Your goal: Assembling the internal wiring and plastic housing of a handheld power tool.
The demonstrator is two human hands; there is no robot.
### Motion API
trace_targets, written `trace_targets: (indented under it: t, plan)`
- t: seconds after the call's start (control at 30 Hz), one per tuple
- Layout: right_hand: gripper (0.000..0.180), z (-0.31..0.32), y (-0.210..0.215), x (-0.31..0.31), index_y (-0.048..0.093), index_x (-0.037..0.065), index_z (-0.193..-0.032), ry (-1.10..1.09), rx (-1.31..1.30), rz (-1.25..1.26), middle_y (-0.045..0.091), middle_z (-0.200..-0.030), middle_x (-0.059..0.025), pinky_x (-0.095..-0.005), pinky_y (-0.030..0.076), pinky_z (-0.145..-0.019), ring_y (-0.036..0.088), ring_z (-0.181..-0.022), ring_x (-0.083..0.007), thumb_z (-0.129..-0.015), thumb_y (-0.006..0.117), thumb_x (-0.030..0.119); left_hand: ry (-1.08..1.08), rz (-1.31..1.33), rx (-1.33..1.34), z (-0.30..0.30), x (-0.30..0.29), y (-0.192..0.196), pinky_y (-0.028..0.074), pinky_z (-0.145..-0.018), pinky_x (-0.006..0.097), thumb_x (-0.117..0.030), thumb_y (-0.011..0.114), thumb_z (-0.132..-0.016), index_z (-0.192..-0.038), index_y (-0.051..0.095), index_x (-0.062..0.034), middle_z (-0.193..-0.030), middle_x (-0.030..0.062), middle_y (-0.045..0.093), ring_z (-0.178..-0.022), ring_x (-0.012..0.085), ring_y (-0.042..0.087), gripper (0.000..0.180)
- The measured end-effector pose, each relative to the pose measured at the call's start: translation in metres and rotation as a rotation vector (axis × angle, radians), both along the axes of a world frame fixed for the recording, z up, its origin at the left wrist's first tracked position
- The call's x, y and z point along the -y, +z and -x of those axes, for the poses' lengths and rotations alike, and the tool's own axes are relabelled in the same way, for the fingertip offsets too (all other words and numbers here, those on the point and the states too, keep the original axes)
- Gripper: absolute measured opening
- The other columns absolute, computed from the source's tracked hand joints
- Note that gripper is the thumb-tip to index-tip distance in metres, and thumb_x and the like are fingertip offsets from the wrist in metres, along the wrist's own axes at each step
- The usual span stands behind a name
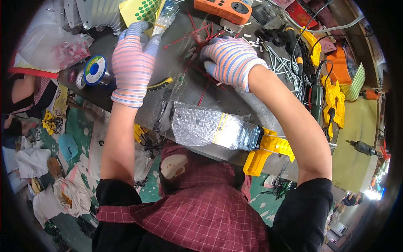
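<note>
My left hand (pixel 133 63), in a striped knit glove, reaches to the back left of the table. Its thumb and fingers are apart, the fingertips at the lower edge of a yellow sheet (pixel 132 10) with green dot stickers. Just right of them lies a bubble-wrapped piece (pixel 166 19). My right hand (pixel 233 61), gloved alike, curls down over a loose heap of red wires (pixel 204 80); whatever its fingertips grip is hidden. Nearer to me rests another bubble-wrapped package (pixel 197 126) with a yellow band, against a yellow plastic part (pixel 268 149).
A solder spool (pixel 95 70) and yellow-handled cutters (pixel 160 84) lie near my left wrist. Behind my right hand stands an orange device (pixel 224 9). Long screws (pixel 282 63), a black-and-yellow screwdriver (pixel 291 46) and cables crowd the right side. Another person's arm (pixel 23 90) shows at far left.
</note>
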State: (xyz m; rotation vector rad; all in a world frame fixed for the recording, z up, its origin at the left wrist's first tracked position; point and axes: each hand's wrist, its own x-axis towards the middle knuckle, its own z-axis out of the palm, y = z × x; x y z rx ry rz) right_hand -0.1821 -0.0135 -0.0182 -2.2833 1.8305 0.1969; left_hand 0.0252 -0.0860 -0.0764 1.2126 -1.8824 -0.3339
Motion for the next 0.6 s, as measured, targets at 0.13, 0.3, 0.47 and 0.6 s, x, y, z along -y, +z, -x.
trace_targets:
  t: [0.13, 0.3, 0.47, 0.6]
  plan:
    - [0.028, 0.002, -0.006, 0.005, 0.069, 0.013, -0.109, -0.052, 0.110, 0.057, 0.068, -0.099, -0.0167, -0.0450, 0.052, -0.082, 0.065, -0.094, -0.0368, -0.085, 0.059, 0.021, -0.017, -0.016, -0.007, 0.003, -0.013, 0.003, 0.050, -0.074, 0.042, -0.017, 0.071, -0.083, -0.102, 0.062, -0.0078, -0.089, 0.0139, 0.069, -0.084, 0.0330, 0.064, 0.023]
    - [0.031, -0.008, -0.013, 0.027, 0.066, 0.012, -0.114, 0.067, 0.054, 0.123, 0.065, -0.103, -0.0188, -0.0443, 0.052, -0.081, 0.065, -0.095, -0.0367, -0.083, 0.062, 0.014, -0.057, -0.003, -0.037, 0.000, -0.010, -0.008, 0.050, -0.077, 0.042, -0.016, 0.069, -0.085, -0.102, 0.063, -0.0079, -0.090, 0.0137, 0.069, -0.087, 0.0328, 0.064, 0.020]
    - [0.038, -0.011, 0.004, 0.041, 0.064, 0.005, -0.115, 0.016, -0.114, -0.219, 0.068, -0.101, -0.0190, -0.0427, 0.052, -0.082, 0.066, -0.096, -0.0363, -0.077, 0.066, 0.010, -0.099, -0.034, 0.007, 0.005, -0.023, 0.001, 0.050, -0.080, 0.041, -0.015, 0.068, -0.085, -0.104, 0.065, -0.0073, -0.095, 0.0158, 0.068, -0.090, 0.0347, 0.063, 0.021]
    - [0.032, 0.008, -0.023, 0.042, 0.068, 0.004, -0.108, 0.016, 0.185, -0.143, 0.068, -0.103, -0.0165, -0.0398, 0.052, -0.084, 0.065, -0.095, -0.0354, -0.079, 0.069, 0.016, -0.148, 0.003, -0.015, -0.001, -0.033, -0.002, 0.050, -0.081, 0.041, -0.015, 0.069, -0.084, -0.103, 0.065, -0.0060, -0.095, 0.0161, 0.067, -0.092, 0.0351, 0.062, 0.022]
